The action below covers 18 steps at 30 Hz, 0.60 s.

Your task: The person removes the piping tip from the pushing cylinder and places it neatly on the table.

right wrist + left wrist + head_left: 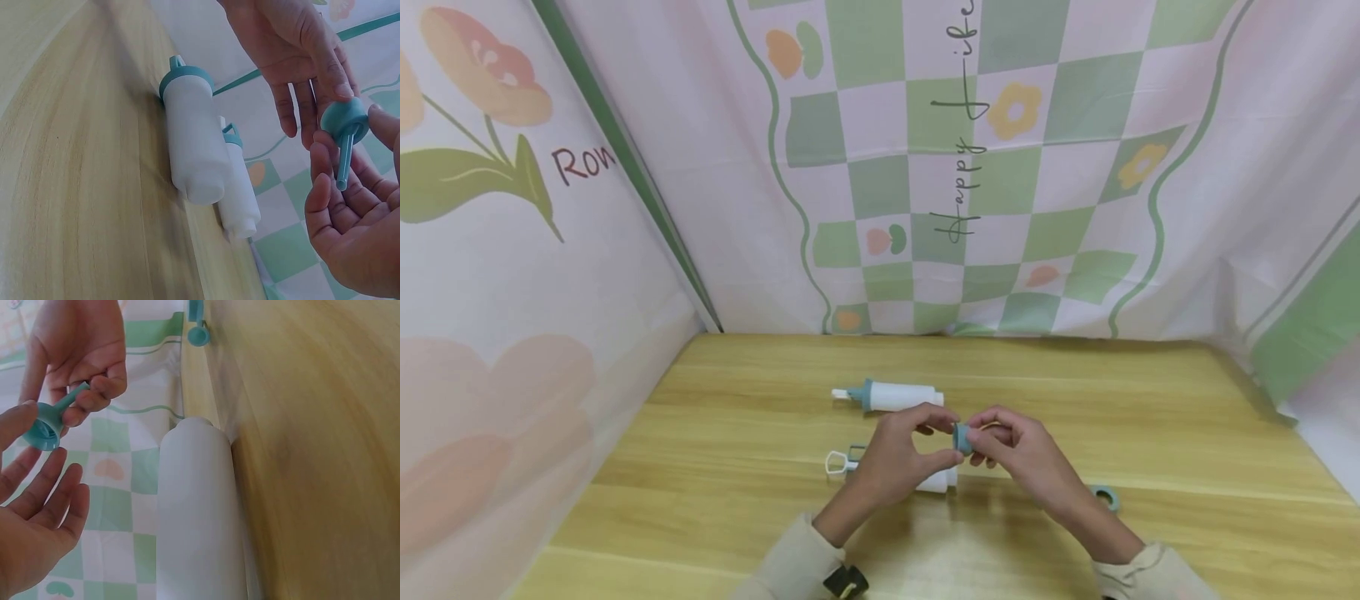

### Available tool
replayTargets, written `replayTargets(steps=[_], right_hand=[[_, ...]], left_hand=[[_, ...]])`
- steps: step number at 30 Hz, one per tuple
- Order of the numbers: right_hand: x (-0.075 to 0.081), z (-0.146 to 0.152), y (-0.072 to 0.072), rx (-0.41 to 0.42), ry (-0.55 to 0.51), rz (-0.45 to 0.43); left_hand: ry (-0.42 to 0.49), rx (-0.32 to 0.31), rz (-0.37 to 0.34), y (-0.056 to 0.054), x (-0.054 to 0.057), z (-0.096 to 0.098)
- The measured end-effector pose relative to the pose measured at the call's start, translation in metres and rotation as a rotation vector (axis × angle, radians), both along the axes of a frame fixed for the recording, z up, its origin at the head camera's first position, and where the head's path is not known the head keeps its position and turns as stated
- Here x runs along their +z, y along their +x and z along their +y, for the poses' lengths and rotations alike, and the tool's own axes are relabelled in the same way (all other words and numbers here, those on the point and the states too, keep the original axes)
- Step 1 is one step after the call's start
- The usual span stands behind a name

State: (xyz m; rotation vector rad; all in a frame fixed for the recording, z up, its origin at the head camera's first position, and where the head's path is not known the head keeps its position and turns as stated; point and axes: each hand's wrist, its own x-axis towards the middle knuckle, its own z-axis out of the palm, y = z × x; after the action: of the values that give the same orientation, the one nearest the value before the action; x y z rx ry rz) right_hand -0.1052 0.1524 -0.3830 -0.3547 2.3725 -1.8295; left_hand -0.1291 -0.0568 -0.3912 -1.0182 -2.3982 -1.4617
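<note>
Both hands hold a small teal cap with a thin stem [961,438] over the table. My left hand [895,454] pinches the cap's round rim between thumb and fingertips, its other fingers loosely spread. From the other side my right hand [1018,450] grips the cap, thumb at the rim and curled fingers beside the stem [344,164]. The cup-like hollow of the cap faces the left wrist camera. Below the left hand lies a white bottle with a teal collar [197,125], partly hidden in the head view. Farther back lies another white bottle [901,397], also teal-collared.
A teal piece with a round hole [1105,498] lies on the wooden table [737,417] beside the right forearm. White loop handles [837,463] stick out left from the nearer bottle. Patterned curtains [880,183] hang behind the table and along its left side.
</note>
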Motion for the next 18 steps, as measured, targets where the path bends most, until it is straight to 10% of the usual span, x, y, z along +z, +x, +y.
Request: replayTargets(steps=[18], right_hand=[[-0.0054, 0.0091, 0.0074, -0.056, -0.035, 0.038]], left_hand=[[0.049, 0.022, -0.030, -0.0019, 0.0059, -0.0052]])
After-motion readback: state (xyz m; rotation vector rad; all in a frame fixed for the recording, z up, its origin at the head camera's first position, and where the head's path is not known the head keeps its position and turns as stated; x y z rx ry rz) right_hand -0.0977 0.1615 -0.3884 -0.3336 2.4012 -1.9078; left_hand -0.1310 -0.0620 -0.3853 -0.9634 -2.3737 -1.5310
